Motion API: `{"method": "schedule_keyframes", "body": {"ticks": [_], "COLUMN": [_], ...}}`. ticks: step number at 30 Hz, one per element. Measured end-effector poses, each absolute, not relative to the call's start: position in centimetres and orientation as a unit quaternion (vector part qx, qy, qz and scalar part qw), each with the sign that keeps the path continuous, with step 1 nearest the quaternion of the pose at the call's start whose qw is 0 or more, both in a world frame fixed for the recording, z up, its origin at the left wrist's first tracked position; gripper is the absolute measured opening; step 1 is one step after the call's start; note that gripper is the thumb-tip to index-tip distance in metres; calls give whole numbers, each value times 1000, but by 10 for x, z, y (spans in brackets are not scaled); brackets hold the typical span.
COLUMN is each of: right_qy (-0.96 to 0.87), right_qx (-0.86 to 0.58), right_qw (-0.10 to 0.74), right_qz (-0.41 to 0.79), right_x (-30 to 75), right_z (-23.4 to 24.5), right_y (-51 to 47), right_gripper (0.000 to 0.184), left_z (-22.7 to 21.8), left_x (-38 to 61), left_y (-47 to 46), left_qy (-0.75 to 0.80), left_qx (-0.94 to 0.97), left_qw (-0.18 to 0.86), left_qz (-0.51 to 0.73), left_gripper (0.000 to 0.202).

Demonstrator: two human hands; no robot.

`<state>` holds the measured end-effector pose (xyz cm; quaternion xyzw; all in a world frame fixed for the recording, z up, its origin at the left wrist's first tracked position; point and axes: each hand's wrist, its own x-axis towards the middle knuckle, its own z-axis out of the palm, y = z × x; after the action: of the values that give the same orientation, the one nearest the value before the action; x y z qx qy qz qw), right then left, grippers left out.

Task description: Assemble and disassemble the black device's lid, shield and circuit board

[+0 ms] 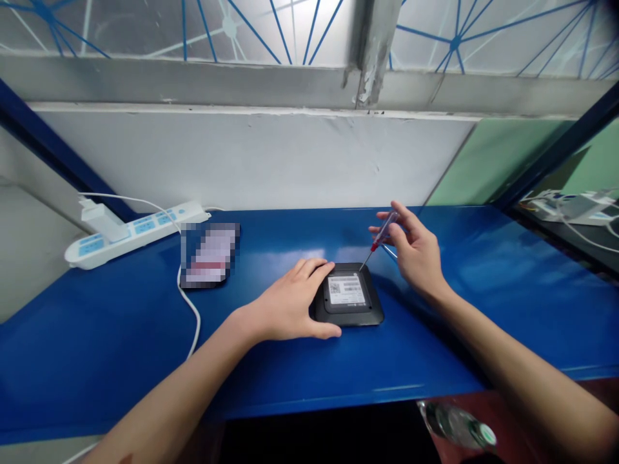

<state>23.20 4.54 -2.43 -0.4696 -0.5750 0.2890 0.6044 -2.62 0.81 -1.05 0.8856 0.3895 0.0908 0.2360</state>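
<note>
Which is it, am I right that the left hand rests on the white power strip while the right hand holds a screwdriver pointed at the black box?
Not quite: the head view shows the left hand on the black box, not on the white power strip. The right hand does hold a screwdriver pointed at the box.

1. Device (351, 319): black; its label (347, 290) is white, printed in black with a square code pattern.
2. Screwdriver (385, 230): clear, purplish handle, red collar, silvery shaft.
3. Table (290, 374): glossy blue.
4. Power strip (113, 248): white with light-blue socket patches; cable (195, 309) white.
5. Panes (271, 29): pale grey, patterned with radiating blue and white lines.
6. Wall (251, 161): white; side panel (464, 167) green.
</note>
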Motion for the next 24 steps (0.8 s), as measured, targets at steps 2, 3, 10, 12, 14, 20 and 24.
{"method": "schedule_keyframes", "body": {"ticks": [2, 3, 10, 12, 14, 20, 24], "right_qy": [-577, -579, -587, -582, -577, -587, -591], "right_qx": [-471, -474, -482, -483, -483, -470, -461], "right_qw": [605, 605, 598, 609, 621, 615, 598], "right_qz": [281, 272, 255, 237, 219, 236, 284], "right_x": [233, 233, 232, 234, 235, 234, 228], "right_z": [-24, -23, -22, -20, -17, -14, -17], "right_y": [46, 46, 46, 46, 46, 44, 41], "right_gripper": [46, 46, 43, 46, 46, 42, 42], "left_z": [-11, -11, -12, -12, -13, -16, -16], "left_x": [-26, -26, -27, -27, -28, -32, -32], "left_y": [8, 8, 10, 11, 11, 16, 23], "left_qy": [390, 390, 388, 397, 406, 423, 428], "left_qx": [886, 886, 885, 883, 878, 866, 863], "left_qw": [235, 235, 232, 227, 227, 245, 247], "left_qz": [90, 91, 110, 108, 114, 109, 103], "left_gripper": [103, 103, 103, 102, 101, 102, 105]}}
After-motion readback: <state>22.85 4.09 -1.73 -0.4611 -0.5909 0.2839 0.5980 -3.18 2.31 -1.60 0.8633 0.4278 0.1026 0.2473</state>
